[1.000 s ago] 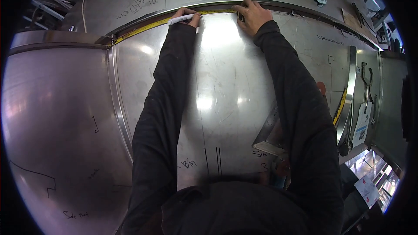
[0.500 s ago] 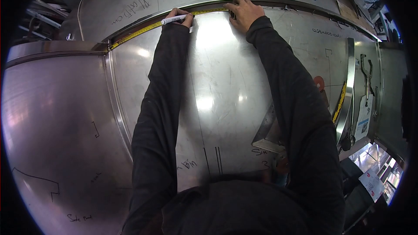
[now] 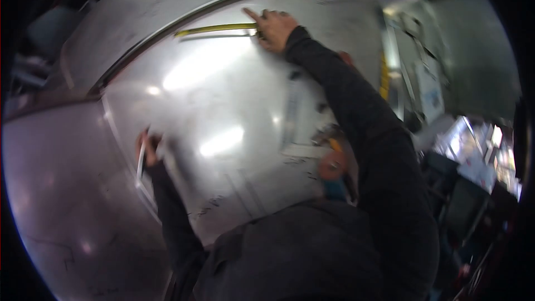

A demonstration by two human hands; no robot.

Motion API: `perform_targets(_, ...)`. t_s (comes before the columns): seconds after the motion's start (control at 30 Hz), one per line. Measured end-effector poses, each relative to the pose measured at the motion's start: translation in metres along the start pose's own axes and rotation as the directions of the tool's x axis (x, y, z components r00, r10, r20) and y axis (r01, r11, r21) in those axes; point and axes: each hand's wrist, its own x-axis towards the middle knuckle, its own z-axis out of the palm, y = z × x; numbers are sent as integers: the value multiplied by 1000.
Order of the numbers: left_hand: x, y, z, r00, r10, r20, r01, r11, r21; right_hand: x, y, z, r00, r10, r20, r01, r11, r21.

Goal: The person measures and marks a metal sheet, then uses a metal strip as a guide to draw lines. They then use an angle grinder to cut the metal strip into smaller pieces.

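My right hand [image 3: 275, 30] is closed round a tape measure near the far edge of the metal sheet [image 3: 223, 106]. Its case is mostly hidden by the fingers. The yellow tape blade [image 3: 216, 28] sticks out to the left above the shiny surface, its free end short of the raised edge strip. Lower on the left, my left hand [image 3: 148, 149] grips a white marker [image 3: 140, 161], close to the seam of the left panel. Motion blurs this hand, but the marker shows along its outer side.
An angle grinder with a red disc [image 3: 333, 165] lies near my right forearm. Beside it is a metal set square [image 3: 291, 117]. Farther right are another yellow tape strip [image 3: 384, 78] and hand tools [image 3: 412, 28]. A raised strip [image 3: 184, 18] borders the far side.
My left hand has come back toward me and left with the marker. My right hand has shifted left, and the tape blade is shorter and off the far edge. The view has turned.
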Motion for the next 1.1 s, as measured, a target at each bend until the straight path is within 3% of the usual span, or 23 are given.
perform_targets(0.03, -35, 13, -21, 992, -124, 12, 124, 992, 10, -24, 14, 8, 997, -1, -72, 0, 1000, -20)
perform_targets(0.07, -69, -2, -54, 991, -133, 19, 134, 991, -22, -51, 23, 3, 997, 42, -67, -44, 999, -28)
perform_targets(0.13, -144, 13, -76, 982, -178, -62, 178, 984, -6, -103, 33, -14, 981, 185, 50, -184, 982, -34)
perform_targets(0.23, -226, 41, -71, 961, -233, -147, 255, 955, 153, -175, 59, -12, 957, 241, 159, -245, 970, 3)
perform_targets(0.33, -270, 53, -69, 954, -253, -161, 279, 946, 166, -231, 86, -3, 933, 358, 39, -359, 918, 170)
perform_targets(0.4, -283, 46, -81, 947, -271, -170, 297, 943, 151, -260, 115, 0, 821, 528, -218, -498, 848, 181)
perform_targets(0.43, -288, 50, -83, 946, -277, -167, 298, 947, 117, -271, 116, -26, 621, 782, -58, -762, 620, 188)
perform_targets(0.47, -293, 52, -86, 947, -256, -192, 280, 954, 106, -287, 133, -34, 571, 813, 118, -819, 553, 151)
perform_targets(0.5, -300, 64, -84, 967, -179, -180, 203, 971, 127, -314, 179, 30, 511, 747, -425, -763, 622, 174)
perform_targets(0.53, -306, 67, -85, 966, -137, -217, 165, 980, 116, -327, 172, 8, 374, 927, 19, -923, 370, 110)
perform_targets(0.57, -312, 82, -80, 954, -156, -256, 195, 972, 135, -349, 218, 60, 455, 890, 38, -890, 456, -6)
perform_targets(0.6, -317, 88, -80, 954, -129, -270, 165, 980, 115, -360, 228, 78, 565, 818, -107, -819, 541, -192)
perform_targets(0.67, -329, 88, -88, 946, -105, -307, 145, 983, 112, -368, 242, 86, 540, 832, -127, -783, 552, 287)
perform_targets(0.8, -355, 97, -99, 931, -62, -359, 102, 990, 93, -351, 228, 34, 626, 765, -150, -726, 642, 246)
perform_targets(0.87, -370, 114, -106, 907, 71, -415, -11, 989, 145, -342, 249, 25, 755, 557, -346, -549, 826, 129)
perform_targets(0.93, -381, 138, -111, 882, 203, -425, -80, 954, 290, -326, 235, -29, 819, 479, -317, -464, 877, 126)
perform_targets(1.0, -390, 171, -110, 849, 416, -327, -162, 792, 589, -310, 212, -78, 825, 180, -536, -184, 982, 45)
perform_targets(1.07, -398, 199, -99, 785, 569, -245, -290, 687, 667, -296, 163, -141, 888, 83, -453, -89, 996, 8)
perform_targets(1.1, -401, 215, -93, 785, 561, -261, -278, 697, 661, -290, 140, -163, 888, -9, -461, 10, 1000, -1)
